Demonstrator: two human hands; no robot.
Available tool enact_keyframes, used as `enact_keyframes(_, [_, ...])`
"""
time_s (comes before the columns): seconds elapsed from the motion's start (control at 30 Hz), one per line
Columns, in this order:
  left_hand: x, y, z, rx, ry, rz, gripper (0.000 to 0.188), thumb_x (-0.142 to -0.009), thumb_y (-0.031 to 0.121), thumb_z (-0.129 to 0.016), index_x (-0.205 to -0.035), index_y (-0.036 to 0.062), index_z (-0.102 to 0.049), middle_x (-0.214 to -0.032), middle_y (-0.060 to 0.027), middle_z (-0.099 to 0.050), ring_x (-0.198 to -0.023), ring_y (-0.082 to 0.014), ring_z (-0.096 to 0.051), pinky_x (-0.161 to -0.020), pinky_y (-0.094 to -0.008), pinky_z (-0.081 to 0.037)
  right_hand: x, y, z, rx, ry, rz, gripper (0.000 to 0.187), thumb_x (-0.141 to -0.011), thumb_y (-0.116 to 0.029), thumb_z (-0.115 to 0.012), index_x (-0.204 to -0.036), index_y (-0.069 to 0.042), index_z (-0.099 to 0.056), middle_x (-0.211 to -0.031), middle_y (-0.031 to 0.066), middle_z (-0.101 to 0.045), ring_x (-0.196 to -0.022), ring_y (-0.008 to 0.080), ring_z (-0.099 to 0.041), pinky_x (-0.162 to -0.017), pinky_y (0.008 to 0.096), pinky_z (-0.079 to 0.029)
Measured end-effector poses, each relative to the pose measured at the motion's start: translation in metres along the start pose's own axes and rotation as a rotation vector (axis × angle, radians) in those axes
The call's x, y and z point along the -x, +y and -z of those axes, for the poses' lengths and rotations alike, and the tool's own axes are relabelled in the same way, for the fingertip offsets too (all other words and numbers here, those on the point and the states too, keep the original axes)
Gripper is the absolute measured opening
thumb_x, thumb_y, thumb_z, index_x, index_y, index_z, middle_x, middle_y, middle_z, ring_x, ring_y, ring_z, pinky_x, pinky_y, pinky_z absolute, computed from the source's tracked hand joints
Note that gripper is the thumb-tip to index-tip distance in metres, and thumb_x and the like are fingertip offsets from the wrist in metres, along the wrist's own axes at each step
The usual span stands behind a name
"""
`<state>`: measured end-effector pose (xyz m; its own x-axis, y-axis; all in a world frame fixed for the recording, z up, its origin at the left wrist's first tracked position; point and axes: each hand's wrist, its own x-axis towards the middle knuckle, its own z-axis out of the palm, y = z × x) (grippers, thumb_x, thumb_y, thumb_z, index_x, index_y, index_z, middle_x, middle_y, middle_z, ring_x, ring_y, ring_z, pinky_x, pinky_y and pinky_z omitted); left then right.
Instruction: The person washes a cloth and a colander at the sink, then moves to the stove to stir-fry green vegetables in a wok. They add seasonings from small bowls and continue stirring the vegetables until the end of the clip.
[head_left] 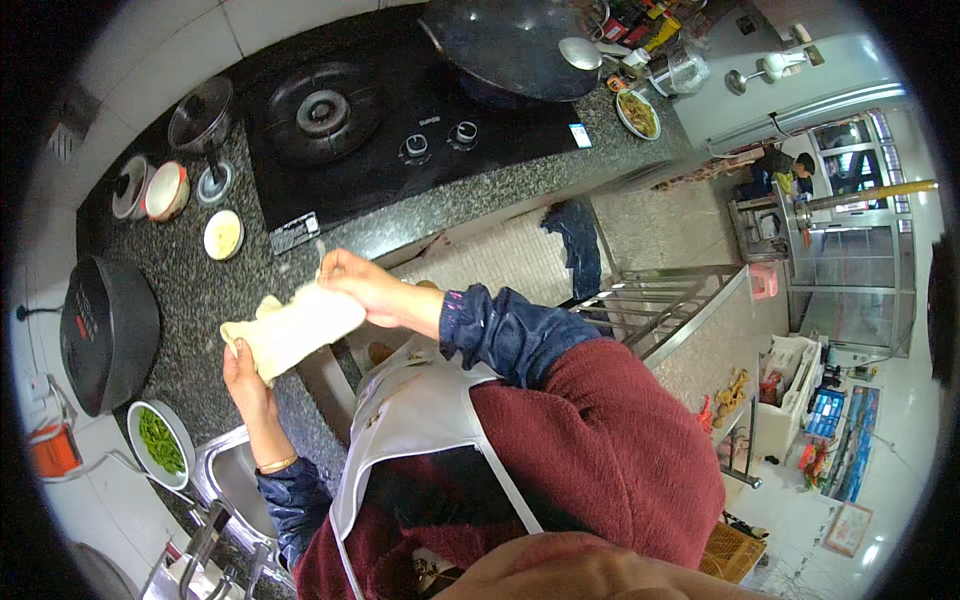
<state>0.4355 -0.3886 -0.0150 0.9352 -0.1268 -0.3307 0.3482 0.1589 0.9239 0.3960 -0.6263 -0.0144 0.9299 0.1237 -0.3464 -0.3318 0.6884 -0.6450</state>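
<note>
My left hand and my right hand hold a pale cream cloth stretched between them, over the front edge of the dark speckled counter. The left thumb presses on its lower left corner. My right fingers pinch the upper right end, where a thin strip sticks up above them. The piece looks soft, with folded edges; glare washes out its surface, so its exact kind is unsure. A small bowl of pale yellow food stands on the counter beyond it.
A black gas hob carries a large wok. On the left are a lidded black pot, a bowl of green vegetables and a sink. A plate of food sits right of the hob. Another person is far right.
</note>
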Motion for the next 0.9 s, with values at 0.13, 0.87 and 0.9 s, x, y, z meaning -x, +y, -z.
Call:
enact_keyframes(0.13, [-0.009, 0.022, -0.033, -0.023, -0.065, 0.046, 0.037, -0.096, 0.022, -0.041, -0.125, -0.0002, -0.040, -0.119, -0.0119, -0.052, -0.104, -0.0202, -0.055, -0.087, -0.0318, -0.045, 0.019, -0.024, 0.047, 0.926, -0.170, 0.274, 0.031, -0.067, -0.011, -0.067, -0.090, -0.004, -0.047, -0.083, 0.0118, -0.052, -0.086, 0.0238, -0.053, -0.074, 0.0334, -0.042])
enact_keyframes(0.87, [-0.059, -0.059, -0.264, -0.501, 0.065, -0.475, 0.037, -0.096, 0.026, -0.039, -0.090, -0.0006, -0.064, -0.064, -0.0076, -0.061, -0.061, -0.0199, -0.062, -0.058, -0.0302, -0.049, -0.033, -0.069, 0.081, 0.295, -0.172, 0.070, 0.039, -0.092, -0.033, -0.038, -0.078, -0.001, -0.055, -0.071, 0.0087, -0.053, -0.064, 0.0180, -0.053, -0.058, 0.0272, -0.043])
enact_keyframes(0.9, [-0.060, -0.065, -0.253, -0.251, -0.072, -0.352, 0.033, -0.096, 0.027, -0.040, -0.098, 0.0001, -0.058, -0.076, -0.0091, -0.059, -0.071, -0.0206, -0.060, -0.064, -0.0312, -0.049, -0.040, -0.068, 0.073, 0.384, -0.153, 0.120, 0.038, -0.092, -0.032, -0.039, -0.079, -0.001, -0.055, -0.072, 0.0090, -0.054, -0.065, 0.0183, -0.054, -0.059, 0.0275, -0.043])
